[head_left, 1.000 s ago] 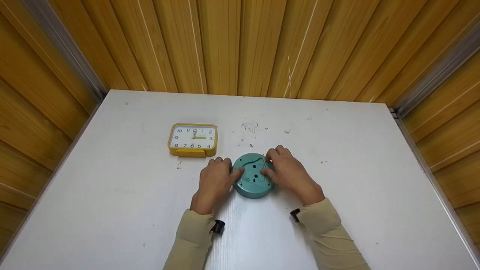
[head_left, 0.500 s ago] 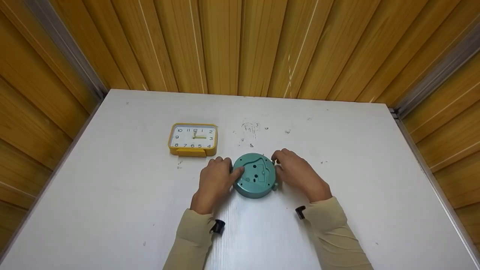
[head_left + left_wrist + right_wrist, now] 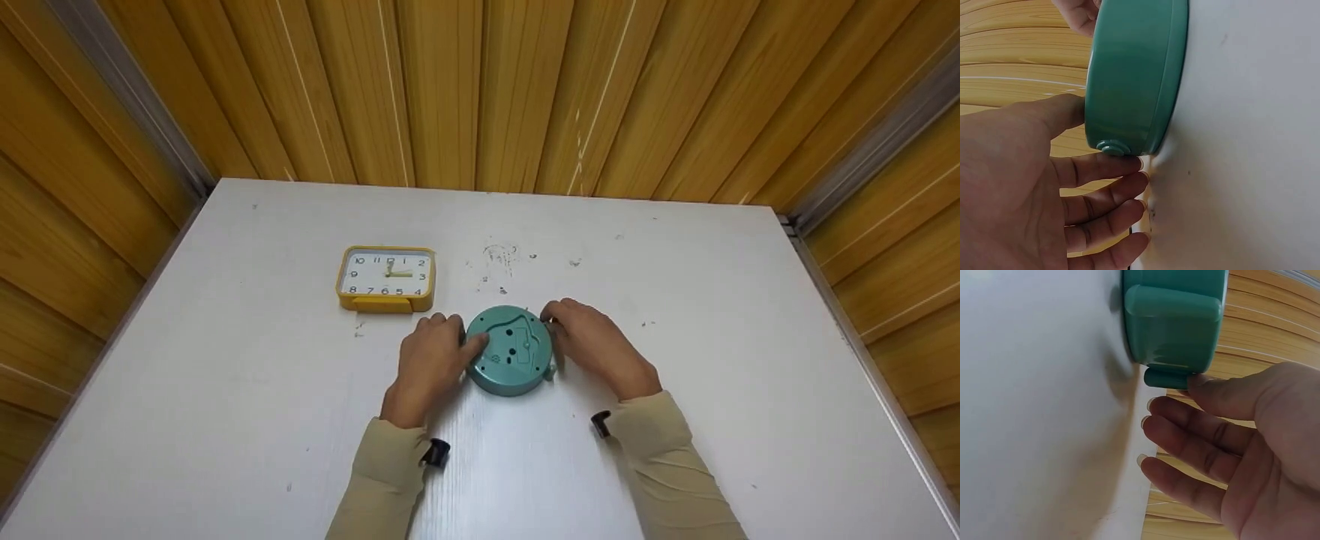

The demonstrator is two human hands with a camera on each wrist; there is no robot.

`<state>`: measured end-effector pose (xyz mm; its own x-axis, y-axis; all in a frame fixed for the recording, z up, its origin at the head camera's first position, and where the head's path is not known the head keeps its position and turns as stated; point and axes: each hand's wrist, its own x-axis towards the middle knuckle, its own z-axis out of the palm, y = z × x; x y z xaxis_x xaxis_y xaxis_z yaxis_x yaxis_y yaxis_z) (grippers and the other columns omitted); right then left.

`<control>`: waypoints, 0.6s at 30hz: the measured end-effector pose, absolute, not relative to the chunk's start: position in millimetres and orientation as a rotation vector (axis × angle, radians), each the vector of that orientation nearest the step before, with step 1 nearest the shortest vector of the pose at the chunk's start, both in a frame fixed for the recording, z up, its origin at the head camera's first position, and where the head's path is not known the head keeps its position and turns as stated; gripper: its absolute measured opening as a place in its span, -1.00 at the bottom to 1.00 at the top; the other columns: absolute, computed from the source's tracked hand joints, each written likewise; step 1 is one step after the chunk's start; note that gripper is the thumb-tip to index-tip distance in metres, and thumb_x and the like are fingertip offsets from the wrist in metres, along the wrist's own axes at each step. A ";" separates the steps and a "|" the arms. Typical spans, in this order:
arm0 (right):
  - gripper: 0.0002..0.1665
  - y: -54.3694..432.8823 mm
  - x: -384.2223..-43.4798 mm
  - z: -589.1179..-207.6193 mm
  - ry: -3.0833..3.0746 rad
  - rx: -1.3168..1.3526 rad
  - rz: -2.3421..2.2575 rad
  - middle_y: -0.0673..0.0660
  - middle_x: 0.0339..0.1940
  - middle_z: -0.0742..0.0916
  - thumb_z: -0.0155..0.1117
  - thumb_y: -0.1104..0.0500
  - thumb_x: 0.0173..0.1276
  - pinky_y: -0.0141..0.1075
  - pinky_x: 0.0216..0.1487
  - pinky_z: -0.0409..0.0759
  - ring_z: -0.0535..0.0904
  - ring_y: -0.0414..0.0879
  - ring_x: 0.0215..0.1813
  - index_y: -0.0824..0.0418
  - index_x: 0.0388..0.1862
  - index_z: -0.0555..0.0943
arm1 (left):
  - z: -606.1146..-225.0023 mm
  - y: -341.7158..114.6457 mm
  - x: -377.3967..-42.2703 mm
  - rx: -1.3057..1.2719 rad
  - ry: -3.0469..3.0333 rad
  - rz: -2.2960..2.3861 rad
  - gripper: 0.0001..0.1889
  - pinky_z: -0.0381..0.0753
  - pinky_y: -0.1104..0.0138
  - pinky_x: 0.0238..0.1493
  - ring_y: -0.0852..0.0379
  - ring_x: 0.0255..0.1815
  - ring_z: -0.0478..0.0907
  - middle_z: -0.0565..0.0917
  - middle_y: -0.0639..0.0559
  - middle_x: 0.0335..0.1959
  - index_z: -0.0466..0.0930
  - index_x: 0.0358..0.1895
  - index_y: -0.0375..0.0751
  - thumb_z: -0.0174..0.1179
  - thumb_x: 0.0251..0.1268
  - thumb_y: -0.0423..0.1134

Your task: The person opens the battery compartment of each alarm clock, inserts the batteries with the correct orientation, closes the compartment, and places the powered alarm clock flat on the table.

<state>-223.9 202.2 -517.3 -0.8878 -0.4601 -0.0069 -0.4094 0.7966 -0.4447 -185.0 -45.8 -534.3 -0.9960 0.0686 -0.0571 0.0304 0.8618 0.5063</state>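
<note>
A round teal clock [image 3: 508, 367] lies on the white table with its back up, showing holes and a rectangular battery cover. My left hand [image 3: 433, 356] grips its left side, thumb on the back and fingers at the rim; the left wrist view shows a small round button [image 3: 1113, 148] by the index finger. At the right rim, my right hand [image 3: 596, 345] pinches a small teal tab [image 3: 1166, 378], with the thumb against its end; the index finger is mostly hidden. Another teal foot [image 3: 1174, 302] juts from the clock's side.
Behind and left of the round clock, a yellow rectangular alarm clock [image 3: 386, 279] lies face up. Dark scuff marks [image 3: 501, 256] dot the table [image 3: 225, 390]. Wood-patterned panels [image 3: 480, 90] stand along the back and both sides.
My right thumb has come off the clock's back, and that hand has shifted right to the rim, uncovering the battery cover and a foot. My left hand and the clock stay in place.
</note>
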 end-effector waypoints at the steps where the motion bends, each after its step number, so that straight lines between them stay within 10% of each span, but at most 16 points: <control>1: -0.75 202.3 -224.5 -518.1 2.858 -0.686 -0.676 0.07 0.00 0.74 0.17 0.37 0.61 -0.04 0.26 0.59 0.66 0.02 0.10 0.18 0.11 0.70 | -534.6 -45.8 -185.1 0.078 2.961 0.803 -0.54 0.59 0.07 -0.10 -0.04 -0.13 0.49 0.55 -0.04 -0.29 0.71 -0.05 -0.28 0.24 0.55 0.13; 18: -0.73 203.4 -225.1 -522.8 2.850 -0.701 -0.641 0.02 -0.14 0.64 0.12 0.38 0.62 -0.07 0.12 0.59 0.56 -0.02 -0.05 0.16 0.11 0.66 | -529.5 -44.8 -184.1 0.105 2.915 0.870 -0.48 0.61 -0.01 0.18 -0.10 0.14 0.56 0.64 -0.17 0.16 0.56 0.39 -0.17 0.26 0.55 0.05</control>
